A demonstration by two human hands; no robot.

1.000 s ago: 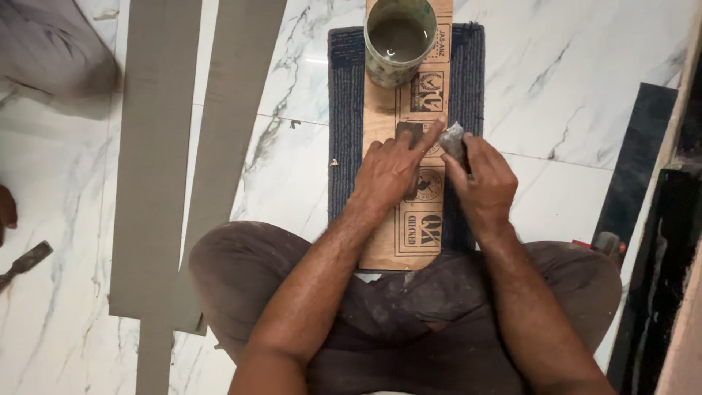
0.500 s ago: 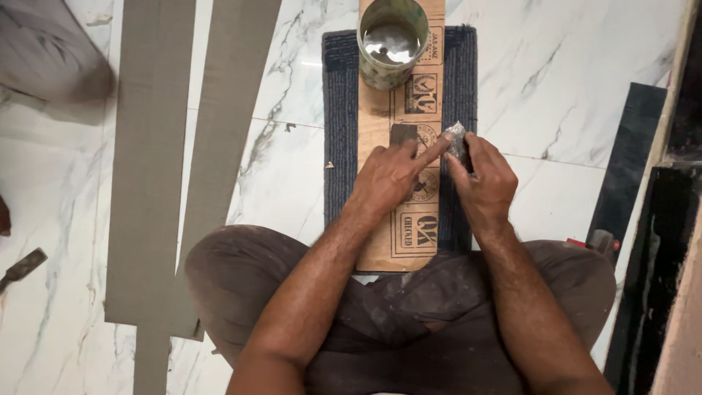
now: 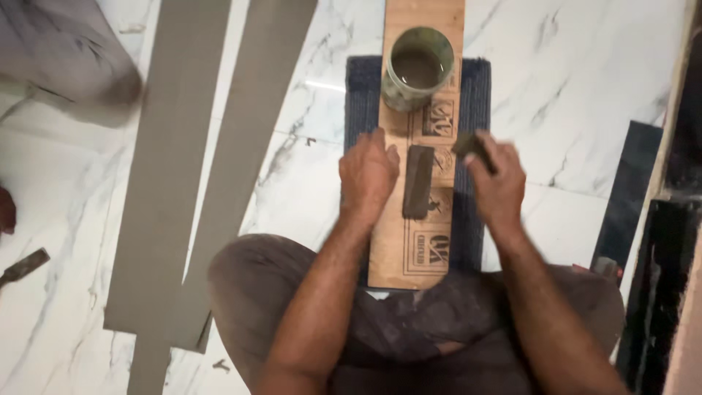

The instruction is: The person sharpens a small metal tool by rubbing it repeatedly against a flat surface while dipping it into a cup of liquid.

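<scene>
I sit cross-legged over a long plywood board [image 3: 428, 252] that lies on a dark blue mat [image 3: 477, 95]. A dark rectangular stone [image 3: 418, 181] rests on the middle of the board. My left hand [image 3: 369, 174] lies on the board's left edge just beside the stone, holding nothing. My right hand [image 3: 499, 186] hovers over the board's right edge, closed around a small dark grey metal piece [image 3: 468, 143] that sticks out past the fingers. A green-tinted round container [image 3: 418, 67] of murky water stands on the far end of the board.
Two long grey strips [image 3: 172, 183] [image 3: 252, 139] lie on the white marble floor to the left. A chisel-like tool [image 3: 23, 267] lies at the far left. Another person's grey clothing [image 3: 58, 62] shows top left. Dark slabs [image 3: 630, 197] lean at the right.
Both hands were together on the stone. Now the left has slid off to the left and the right has pulled away to the right with the small metal piece.
</scene>
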